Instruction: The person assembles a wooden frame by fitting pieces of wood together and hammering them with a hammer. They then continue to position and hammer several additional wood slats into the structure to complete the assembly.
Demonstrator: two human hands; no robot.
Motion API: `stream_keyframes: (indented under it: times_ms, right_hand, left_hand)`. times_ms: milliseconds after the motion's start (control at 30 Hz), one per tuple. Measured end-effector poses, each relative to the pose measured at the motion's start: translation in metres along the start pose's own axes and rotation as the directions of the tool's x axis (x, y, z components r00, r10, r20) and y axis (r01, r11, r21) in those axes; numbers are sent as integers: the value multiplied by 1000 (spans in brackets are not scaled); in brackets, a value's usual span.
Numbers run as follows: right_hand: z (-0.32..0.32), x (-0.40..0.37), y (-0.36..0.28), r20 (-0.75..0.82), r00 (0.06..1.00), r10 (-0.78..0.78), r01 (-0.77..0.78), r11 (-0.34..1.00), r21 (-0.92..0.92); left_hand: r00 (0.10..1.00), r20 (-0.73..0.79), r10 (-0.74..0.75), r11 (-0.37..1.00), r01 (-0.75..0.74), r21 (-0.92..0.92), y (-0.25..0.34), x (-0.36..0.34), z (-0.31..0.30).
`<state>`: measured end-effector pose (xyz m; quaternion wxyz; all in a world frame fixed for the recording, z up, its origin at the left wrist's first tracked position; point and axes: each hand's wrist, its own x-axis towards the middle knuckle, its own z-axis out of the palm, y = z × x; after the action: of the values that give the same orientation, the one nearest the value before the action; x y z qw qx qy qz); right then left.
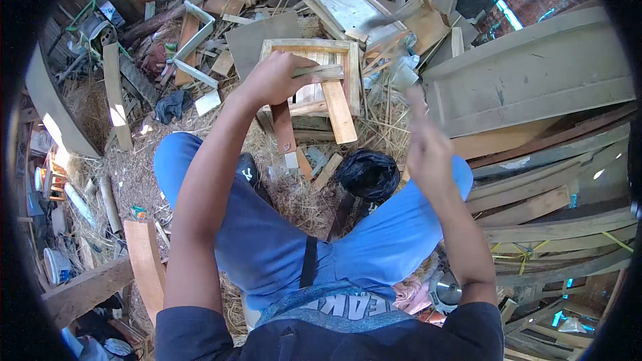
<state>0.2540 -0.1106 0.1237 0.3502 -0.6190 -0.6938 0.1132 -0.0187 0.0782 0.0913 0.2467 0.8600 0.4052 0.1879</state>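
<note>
My left hand (277, 79) was closed around a slat (322, 72) lying across the wooden frame (307, 45) on the far floor. My right hand (428, 150) gripped a blurred hammer (403, 72), raised just right of the frame.

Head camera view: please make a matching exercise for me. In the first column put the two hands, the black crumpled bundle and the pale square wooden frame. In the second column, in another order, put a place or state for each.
Things
1. left hand
2. right hand
3. black crumpled bundle
4. pale square wooden frame

Places or states
A. lies on the straw, nearer the person than the frame
B. raised, gripping a motion-blurred hammer
C. lies flat on the ground, farthest from the person
D. holds a thin wooden strip on the frame

Pairs: 1-D, 2-B, 3-A, 4-C.
</note>
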Motion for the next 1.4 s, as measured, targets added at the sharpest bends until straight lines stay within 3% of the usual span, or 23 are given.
stream_keyframes:
  times_ms: [33, 67, 200, 267, 300, 367, 400, 433, 500, 533, 600, 633, 700, 833, 900, 967, 1000, 1033, 1167, 1200, 1300, 1367, 1400]
  right_hand:
    - [6, -1, 11, 232, 972, -37, 73, 986, -150]
    - [14, -1, 20, 207, 978, -19, 15, 1000, 21]
    - [-6, 9, 0, 134, 990, -47, 43, 999, 29]
    - [-6, 9, -16, -130, 989, 73, -50, 983, 177]
    - [1, 7, -9, -131, 989, 75, -51, 983, 178]
    - [19, -1, 9, -279, 951, -134, 134, 991, -17]
    - [17, 0, 6, -285, 949, -134, 134, 991, -19]
    - [15, 2, 2, -54, 998, -30, 30, 999, -16]
    - [13, 3, -4, 389, 899, 199, -181, 980, -81]
    - [16, 5, 0, 385, 902, 194, -177, 981, -80]
    - [31, 3, 14, 46, 996, -72, 65, 988, 141]
    - [37, 5, 19, 49, 996, -73, 66, 987, 144]
    - [51, 12, 27, 36, 959, 281, -282, 937, 207]
    - [112, 15, 83, -114, 967, 230, -198, 951, 236]
    - [127, 12, 81, 39, 885, 464, -457, 850, 262]
    - [144, 9, 98, 66, 869, 491, -486, 820, 304]
    - [160, 8, 117, -110, 955, 276, -249, 946, 207]
    - [161, 13, 117, -252, 967, 19, -3, 998, 63]
    - [157, 18, 104, -18, 964, 266, -258, 948, 188]
    - [160, 21, 105, -51, 977, 207, -194, 962, 191]
    - [161, 25, 107, -4, 982, 187, -183, 965, 186]
    - [160, 25, 102, 13, 965, 262, -262, 956, 130]
    - [161, 25, 104, 8, 974, 228, -228, 968, 109]
  left_hand:
    - [999, -32, 39, 999, -39, -3, -3, 0, 1]
    - [995, -61, 77, 997, -77, -5, -5, 1, 2]
    - [1000, -16, 21, 1000, -21, -1, -2, -1, 1]
    - [995, -70, 66, 998, -65, 21, -5, 0, 3]
    - [995, -69, 67, 998, -65, 22, -3, 1, 1]
    - [1000, 4, 9, 1000, -9, 7, 3, 0, -3]
    - [1000, 3, 14, 1000, -14, 9, 6, -1, -3]
    - [1000, -15, 21, 1000, -21, 10, 8, -3, -4]
    - [999, -24, 39, 999, -39, 16, 8, -1, -4]
    - [998, -39, 49, 999, -48, 17, 5, 0, -3]
    - [998, -49, 48, 999, -48, 11, -2, -2, 4]
    - [996, -70, 47, 998, -45, 40, -5, -1, 7]
    - [995, -86, 55, 996, -48, 76, -8, 0, 8]
    - [999, -47, 28, 997, -25, 76, 2, 0, 2]
    - [1000, -5, -2, 997, 2, 73, 4, -2, -2]
    - [998, -25, 50, 996, -48, 75, 3, -3, 0]
    - [998, -22, 55, 995, -53, 81, 3, -2, 0]
    - [998, -20, 53, 997, -52, 50, 3, 0, 0]
    - [999, -23, -28, 999, 28, -18, 8, 4, -4]
    - [995, -90, 52, 999, -52, -3, 5, 6, -3]
    - [995, -100, 2, 993, -14, -118, 0, 9, -10]
    - [979, -190, 74, 994, -88, -69, -22, 14, -8]
    - [979, -190, -69, 970, 22, -241, -22, 13, -12]
